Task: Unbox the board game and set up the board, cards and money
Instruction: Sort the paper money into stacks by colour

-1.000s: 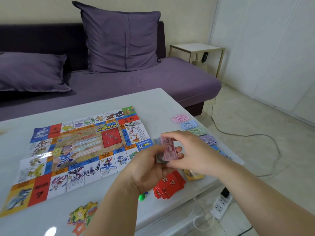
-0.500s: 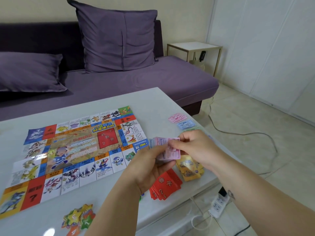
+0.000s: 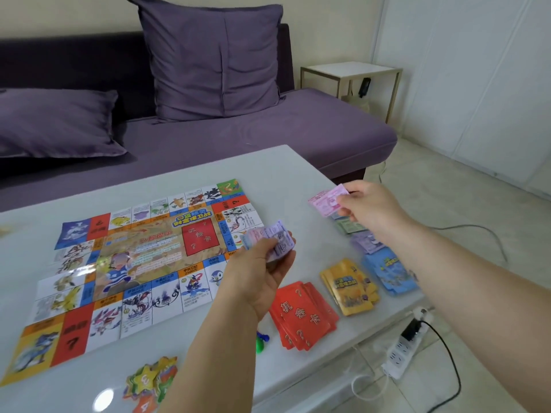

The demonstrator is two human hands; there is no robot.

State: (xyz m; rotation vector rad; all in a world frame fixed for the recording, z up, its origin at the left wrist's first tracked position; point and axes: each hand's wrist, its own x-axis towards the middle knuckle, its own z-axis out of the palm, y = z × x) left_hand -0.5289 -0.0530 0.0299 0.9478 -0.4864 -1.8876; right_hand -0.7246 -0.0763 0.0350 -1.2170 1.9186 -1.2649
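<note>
Left hand (image 3: pixel 262 272) sits over the near right corner of the board (image 3: pixel 143 263), fingers and thumb curled round a wad of paper money (image 3: pixel 274 238), a pale purple note on top. Right hand (image 3: pixel 369 210) is stretched out toward the far right side of the surface (image 3: pixel 268 162), thumb and fingers pinching a single pink note (image 3: pixel 326 201); whether that note touches the surface, I cannot tell. The two hands are well apart.

Just under the right hand and wrist runs a line of money: green notes (image 3: pixel 347 226), then purple notes (image 3: pixel 365 241), partly hidden by the forearm. Nearer the front edge lie three card piles side by side: blue cards (image 3: pixel 390 274), yellow cards (image 3: pixel 348 286) and loosely fanned red cards (image 3: pixel 304 315). The board lies flat and unfolded, its near right corner covered by the left wrist. A green pawn (image 3: pixel 261 341) peeks out beside the left forearm, and star tokens (image 3: pixel 152 380) are heaped at the near edge. A power strip (image 3: pixel 402 353) lies on the floor below.
</note>
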